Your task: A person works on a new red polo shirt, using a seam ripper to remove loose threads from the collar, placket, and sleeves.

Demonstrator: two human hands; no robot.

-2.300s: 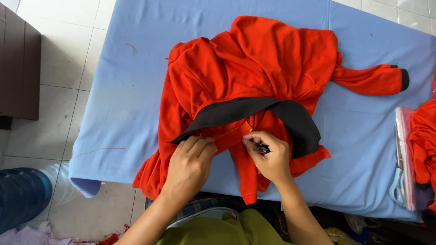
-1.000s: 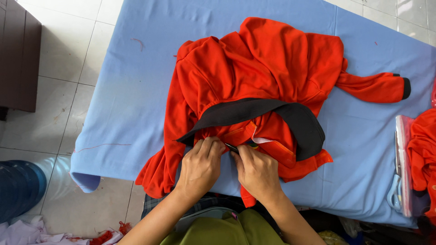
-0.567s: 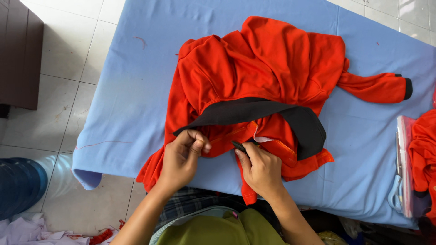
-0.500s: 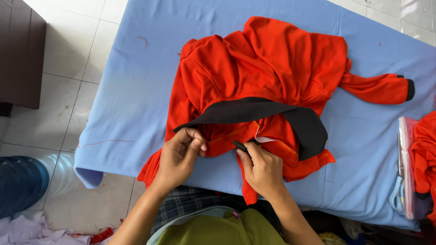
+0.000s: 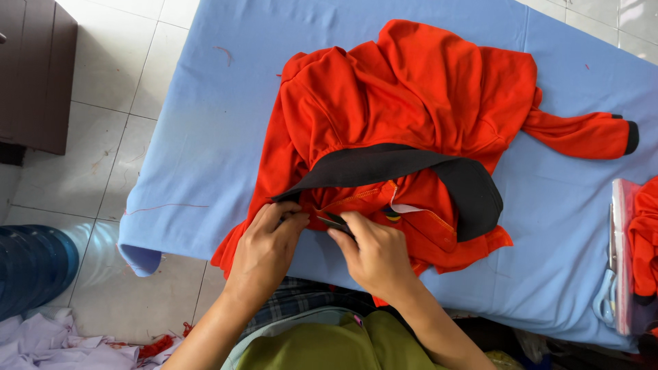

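Garment: an orange shirt with a black collar lies crumpled on my table, covered in a light blue cloth; one sleeve with a black cuff stretches out to my right.

Position relative to my hands: the shirt's near edge, just below the collar's left end, lies directly under both hands; the bulk of the garment spreads away from me, beyond my fingertips.

Left hand: fingers closed, pinching the orange fabric at the seam just below the collar's end. Clamped on the shirt.

Right hand: closed around a small dark tool, whose tip points toward my left hand and rests on the orange fabric. I cannot tell what kind of tool it is; most of it is hidden by my fingers.

Gap between hands: small; the tool tip sits just beside my left fingertips.

Label: a small white tag shows inside the neckline, just beyond my right hand.

Surroundings: another orange garment in clear plastic lies at the table's right edge; a blue water jug stands on the tiled floor to my left, with pale fabric scraps near it.
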